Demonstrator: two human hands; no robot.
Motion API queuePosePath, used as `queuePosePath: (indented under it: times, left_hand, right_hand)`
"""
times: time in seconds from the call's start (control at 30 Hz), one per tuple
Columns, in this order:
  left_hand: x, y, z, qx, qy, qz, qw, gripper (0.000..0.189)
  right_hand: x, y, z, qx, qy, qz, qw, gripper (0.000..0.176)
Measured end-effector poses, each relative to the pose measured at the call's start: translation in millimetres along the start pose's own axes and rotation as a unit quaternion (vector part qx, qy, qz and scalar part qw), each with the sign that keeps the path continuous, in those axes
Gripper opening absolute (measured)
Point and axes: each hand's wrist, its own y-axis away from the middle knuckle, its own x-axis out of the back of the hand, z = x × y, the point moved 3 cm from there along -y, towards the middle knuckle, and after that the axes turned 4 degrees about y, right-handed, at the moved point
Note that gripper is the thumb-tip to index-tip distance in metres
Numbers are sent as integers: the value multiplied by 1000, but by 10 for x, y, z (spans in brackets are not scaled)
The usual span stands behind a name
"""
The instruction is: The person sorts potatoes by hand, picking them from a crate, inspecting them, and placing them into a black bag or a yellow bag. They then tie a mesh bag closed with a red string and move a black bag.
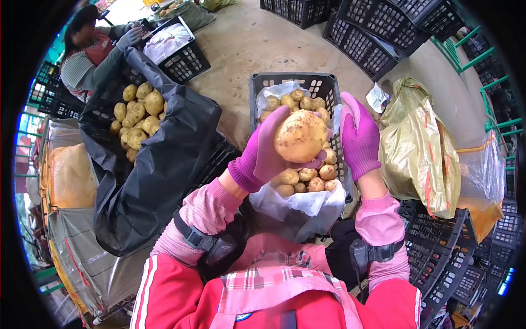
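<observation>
A large round potato [300, 136] with brown patches rests in my left hand [263, 147], which wears a purple and pink glove and has its fingers curled around the potato. My right hand [360, 134], in a matching glove, is raised at the right side of the crate with nothing visible in it, its fingers upright and thumb apart. Beneath both hands, a black plastic crate [293, 77] lined with white sheeting [296, 207] holds several smaller potatoes [316, 184].
Potatoes [137, 116] lie on black sheeting [183, 118] at the left. Beyond them, a gloved co-worker [90, 60] is beside a crate [188, 61]. Yellowish sacks [421, 148] stand at the right, and black crates [378, 30] are stacked at the back right.
</observation>
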Motion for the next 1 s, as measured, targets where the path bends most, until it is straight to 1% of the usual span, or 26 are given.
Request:
queuePosePath:
  times: [0.07, 0.1, 0.13, 0.17, 0.2, 0.23, 0.27, 0.3, 0.33, 0.37, 0.4, 0.43, 0.47, 0.5, 0.53, 0.57, 0.6, 0.63, 0.67, 0.7, 0.77, 0.83, 0.87, 0.93, 0.97, 1.0]
  left_hand:
    - [58, 39, -170, -2, 9, 36, 999, 47]
    - [95, 60, -267, -70, -64, 31, 995, 45]
    - [129, 66, -332, -139, -140, 25, 980, 43]
    - [53, 95, -244, -197, -270, 13, 942, 39]
    - [-22, 127, -156, -259, -390, 17, 884, 35]
    - [-103, 145, -40, -262, -410, 5, 874, 35]
    - [-150, 150, 79, -268, -431, -11, 862, 34]
    - [-193, 145, 124, -275, -451, -27, 849, 33]
    - [-196, 107, 97, -192, -318, -46, 927, 34]
    - [-201, 79, 70, -110, -172, -40, 978, 36]
    - [-197, 57, 46, -15, -10, -28, 999, 38]
    - [-174, 68, 45, 68, 152, -4, 986, 41]
    - [-150, 44, 27, 59, 126, 33, 990, 50]
    - [54, -30, -240, 10, 100, 16, 995, 44]
    - [181, -84, -542, -65, 71, 13, 995, 38]
    - [309, -138, -839, -141, 42, 13, 989, 34]
    - [247, -117, -671, -226, -259, -4, 939, 33]
    - [128, -40, -426, -220, -279, -17, 935, 34]
    - [7, 37, -173, -214, -299, -30, 930, 35]
    - [22, 51, -93, -324, -425, -60, 843, 36]
    - [-124, 347, 466, -354, -309, -13, 883, 38]
    - [-11, 802, 929, -356, -367, 194, 837, 38]
    - [55, 1031, 1154, -338, -381, 291, 810, 38]
    - [636, 1210, 1477, -364, -172, 303, 864, 34]
    - [1175, 1352, 1586, -379, -258, 385, 801, 32]
    - [1312, 1464, 1726, -290, -331, 479, 760, 34]
  right_hand:
    - [45, 70, -451, 158, 40, 73, 984, 40]
    - [-15, 134, -718, 227, 37, 26, 973, 41]
    - [-102, 227, -860, 227, 77, 4, 971, 42]
    - [-159, 298, -938, 225, 115, -19, 968, 43]
    - [-174, 239, -787, 215, 49, -22, 975, 42]
    - [-207, 138, -528, 111, -35, -89, 989, 42]
    - [-233, 33, -252, 5, -117, -150, 982, 42]
    - [-220, 21, -36, -99, -196, -206, 954, 42]
    - [-123, 32, 86, -102, -72, -158, 979, 41]
    - [-58, 42, 160, -103, 48, -107, 988, 41]
    - [-35, 36, 169, -97, 162, -56, 981, 41]
    - [-41, 67, 45, -84, -3, -18, 996, 41]
    - [-57, 93, -246, -14, -75, -2, 997, 42]
    - [-55, 144, -590, 128, -10, -16, 992, 44]
    - [-155, 188, -780, 188, 17, -94, 978, 43]
    - [-219, 246, -666, 110, -43, -77, 990, 43]
    - [-255, 209, -459, 6, -190, -164, 968, 42]
    - [-227, 101, -287, -20, -186, -219, 958, 41]
    - [-205, 8, -61, -35, -131, -233, 963, 38]
    - [-193, -31, 112, -36, -56, -179, 982, 36]
    - [-177, 1, 354, -49, 93, -64, 992, 34]
    - [-143, 12, 245, -87, -107, -90, 986, 30]
    - [-87, 42, 119, -43, -80, -79, 993, 30]
    - [54, 81, -27, -17, -5, -48, 999, 31]
    - [93, 86, -9, -17, -17, -32, 999, 31]
    - [157, 71, -50, -49, -23, -34, 998, 32]
